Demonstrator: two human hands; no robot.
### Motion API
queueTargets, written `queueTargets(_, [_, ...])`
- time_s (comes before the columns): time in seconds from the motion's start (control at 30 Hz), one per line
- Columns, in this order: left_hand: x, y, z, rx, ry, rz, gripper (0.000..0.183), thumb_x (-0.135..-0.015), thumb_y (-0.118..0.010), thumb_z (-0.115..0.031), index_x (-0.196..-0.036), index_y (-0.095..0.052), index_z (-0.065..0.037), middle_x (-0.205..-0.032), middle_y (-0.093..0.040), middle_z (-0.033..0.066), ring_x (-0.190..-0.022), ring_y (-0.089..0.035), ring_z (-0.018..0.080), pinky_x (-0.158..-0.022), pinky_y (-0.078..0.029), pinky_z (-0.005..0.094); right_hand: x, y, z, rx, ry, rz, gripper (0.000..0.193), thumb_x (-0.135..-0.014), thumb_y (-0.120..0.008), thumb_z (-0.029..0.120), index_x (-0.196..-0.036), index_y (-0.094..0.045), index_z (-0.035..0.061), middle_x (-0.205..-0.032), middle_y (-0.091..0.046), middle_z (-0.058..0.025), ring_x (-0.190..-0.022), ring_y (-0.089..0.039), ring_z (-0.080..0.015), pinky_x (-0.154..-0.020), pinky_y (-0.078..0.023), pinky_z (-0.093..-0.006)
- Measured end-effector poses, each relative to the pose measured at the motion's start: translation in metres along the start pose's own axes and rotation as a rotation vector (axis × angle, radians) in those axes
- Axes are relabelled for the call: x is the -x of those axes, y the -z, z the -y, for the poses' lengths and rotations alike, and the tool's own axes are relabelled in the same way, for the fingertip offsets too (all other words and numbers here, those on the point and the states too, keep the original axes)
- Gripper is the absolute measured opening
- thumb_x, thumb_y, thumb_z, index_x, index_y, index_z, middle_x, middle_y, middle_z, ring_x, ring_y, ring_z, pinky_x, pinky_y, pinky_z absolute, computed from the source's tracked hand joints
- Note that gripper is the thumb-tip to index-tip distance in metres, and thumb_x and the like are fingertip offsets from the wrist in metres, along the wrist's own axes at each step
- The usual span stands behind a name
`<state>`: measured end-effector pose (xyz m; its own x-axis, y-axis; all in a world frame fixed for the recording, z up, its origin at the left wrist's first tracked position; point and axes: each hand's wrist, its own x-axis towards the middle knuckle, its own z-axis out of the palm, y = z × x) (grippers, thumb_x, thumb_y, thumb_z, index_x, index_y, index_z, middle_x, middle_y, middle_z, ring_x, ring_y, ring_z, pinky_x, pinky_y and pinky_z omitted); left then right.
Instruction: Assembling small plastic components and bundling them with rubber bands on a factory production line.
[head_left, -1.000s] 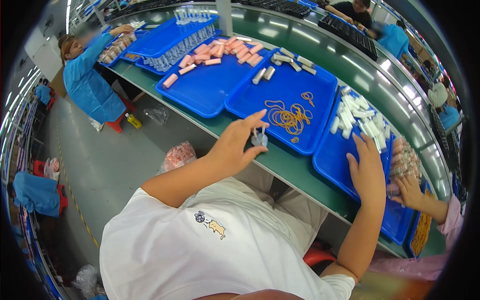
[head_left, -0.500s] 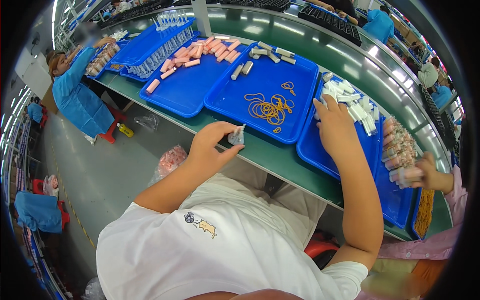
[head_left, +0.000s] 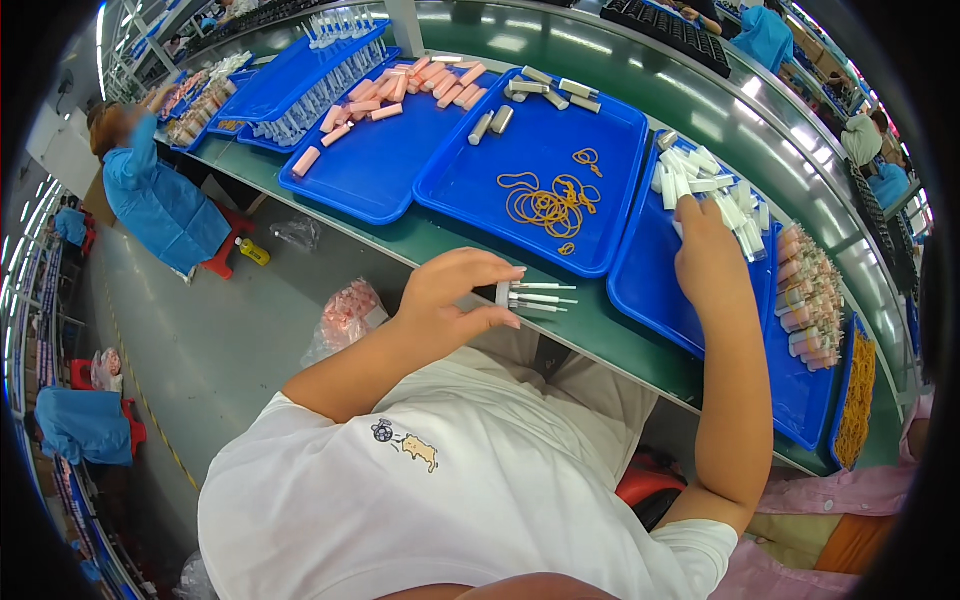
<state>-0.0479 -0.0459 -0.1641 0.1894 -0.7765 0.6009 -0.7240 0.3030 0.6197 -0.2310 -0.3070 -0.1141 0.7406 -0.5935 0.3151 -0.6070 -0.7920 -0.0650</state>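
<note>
My left hand (head_left: 455, 297) is closed, thumb and fingers pinching a small clear plastic holder (head_left: 504, 295) above the table's front edge. Several thin white rods (head_left: 545, 298) stick out of it to the right. My right hand (head_left: 712, 255) reaches into the right blue tray (head_left: 650, 275), its fingers bent around a white tube (head_left: 682, 184) at the near side of a heap of white tubes (head_left: 738, 205); the fingertips are partly hidden. Left of that tray, a middle blue tray (head_left: 465, 195) holds loose yellow rubber bands (head_left: 545, 208) and several grey-beige cylinders (head_left: 535, 90).
Pink cylinders (head_left: 385, 100) lie in a blue tray (head_left: 370, 195) at the left. Bundled pink-and-clear pieces (head_left: 808, 300) and a tray of yellow bands (head_left: 852, 400) are on the right. A co-worker in blue (head_left: 160, 200) sits far left; a pink sleeve (head_left: 850, 490) shows at lower right.
My left hand has moved slightly right and turned its holder, so the white rods now show. My right hand has shifted right and nearer on the white heap. The neighbour's hand has left the pink bundles.
</note>
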Motion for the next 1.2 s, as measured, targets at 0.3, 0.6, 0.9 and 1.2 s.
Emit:
queueTargets(0.3, [-0.010,-0.014,0.005,1.113,0.350,-0.398,0.047,-0.079,-0.077,-0.032,-0.113,-0.059,-0.004,-0.116,-0.064,0.0168,-0.101,-0.066,0.0259,-0.086,-0.057,0.0367,0.002,0.010,-0.003,0.066,0.143,-0.035,0.034,-0.076,-0.057,-0.008,-0.107,-0.058,0.0053,-0.098,-0.060,-0.0183,-0.088,-0.061,-0.0353,-0.076,-0.050,-0.0417])
queueTargets(0.6, [-0.016,-0.025,-0.002,1.262,0.475,-0.351,0.044,-0.083,-0.074,-0.031,-0.116,-0.059,-0.006,-0.117,-0.064,0.0159,-0.100,-0.066,0.0256,-0.087,-0.058,0.0353,0.035,0.049,0.021,-1.108,-0.004,0.110,0.026,-0.080,-0.064,-0.007,-0.104,-0.059,0.0017,-0.105,-0.060,-0.0061,-0.090,-0.062,-0.0128,-0.071,-0.050,-0.0256])
queueTargets(0.9, [-0.011,-0.039,-0.010,1.207,0.451,-0.306,0.036,-0.083,-0.078,-0.019,-0.109,-0.062,0.001,-0.113,-0.066,0.0150,-0.095,-0.065,0.0179,-0.083,-0.055,0.0321,0.093,0.010,0.057,-1.847,0.012,-0.017,0.020,-0.085,-0.066,-0.004,-0.103,-0.059,-0.0009,-0.104,-0.062,-0.0151,-0.086,-0.067,-0.0191,-0.061,-0.054,-0.0231])
queueTargets(1.2, [-0.010,-0.038,-0.016,1.081,0.396,-0.274,0.033,-0.080,-0.080,-0.012,-0.106,-0.066,0.001,-0.106,-0.067,0.0113,-0.090,-0.063,0.0139,-0.081,-0.052,0.0276,0.105,0.002,0.062,-1.993,-0.123,-0.072,0.019,-0.086,-0.068,0.000,-0.103,-0.059,0.0000,-0.103,-0.062,-0.0156,-0.085,-0.068,-0.0201,-0.059,-0.054,-0.0234])
